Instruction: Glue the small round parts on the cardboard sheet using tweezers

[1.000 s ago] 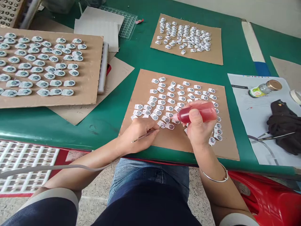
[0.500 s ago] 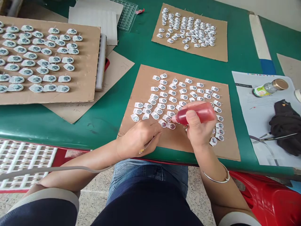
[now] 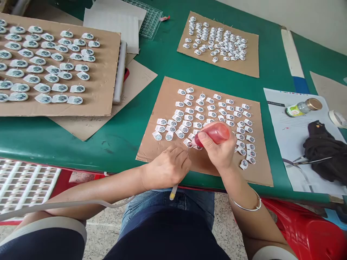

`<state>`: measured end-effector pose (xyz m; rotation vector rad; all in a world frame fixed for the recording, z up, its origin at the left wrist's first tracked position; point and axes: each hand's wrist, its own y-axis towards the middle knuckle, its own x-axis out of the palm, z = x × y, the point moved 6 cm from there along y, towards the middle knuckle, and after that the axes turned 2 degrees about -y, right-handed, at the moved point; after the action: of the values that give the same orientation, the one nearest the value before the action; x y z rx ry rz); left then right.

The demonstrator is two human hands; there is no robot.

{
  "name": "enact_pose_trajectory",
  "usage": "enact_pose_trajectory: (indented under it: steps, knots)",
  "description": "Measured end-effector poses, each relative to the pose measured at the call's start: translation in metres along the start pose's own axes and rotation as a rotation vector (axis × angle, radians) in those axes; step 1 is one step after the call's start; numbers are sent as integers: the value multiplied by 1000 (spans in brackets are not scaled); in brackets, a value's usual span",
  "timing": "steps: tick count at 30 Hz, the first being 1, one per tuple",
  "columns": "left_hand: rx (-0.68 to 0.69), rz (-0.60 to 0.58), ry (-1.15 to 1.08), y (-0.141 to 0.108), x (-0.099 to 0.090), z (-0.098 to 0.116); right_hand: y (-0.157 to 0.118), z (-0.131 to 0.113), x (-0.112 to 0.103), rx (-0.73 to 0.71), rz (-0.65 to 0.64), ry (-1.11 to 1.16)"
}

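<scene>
Small white tabbed pieces with round patterned faces point(image 3: 189, 117) lie in rows on a brown cardboard sheet point(image 3: 151, 144). My right hand point(image 3: 221, 150) is wrapped round a soft bottle of red liquid point(image 3: 218, 132), its nozzle tilted down to the left at a piece near the sheet's front. Just left of the nozzle, my left hand point(image 3: 169, 167) is closed round a thin tool, whose pale end with a yellow part point(image 3: 173, 193) sticks out below the palm. The tool's tip is too fine to make out clearly.
A larger cardboard with bigger white pieces point(image 3: 103, 79) stands raised at the left. Another loaded cardboard sheet point(image 3: 187, 54) lies at the back. On the right are a glass jar point(image 3: 303, 107), white paper point(image 3: 276, 119), black cloth point(image 3: 325, 151) and tweezers point(image 3: 311, 161).
The bottle and my right hand have moved left and slightly down, to a neighbouring piece. My left hand has turned and shifted slightly right, and the tool's yellow end now points downward. The view has shifted slightly.
</scene>
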<state>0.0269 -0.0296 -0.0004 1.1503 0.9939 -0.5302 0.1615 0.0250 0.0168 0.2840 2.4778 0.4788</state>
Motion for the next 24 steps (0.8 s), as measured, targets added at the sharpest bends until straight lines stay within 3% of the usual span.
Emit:
enact_pose_trajectory:
  steps: [24]
  knots:
    - [-22, 12, -10, 0, -1, -1, 1, 1, 0, -34, 19, -33]
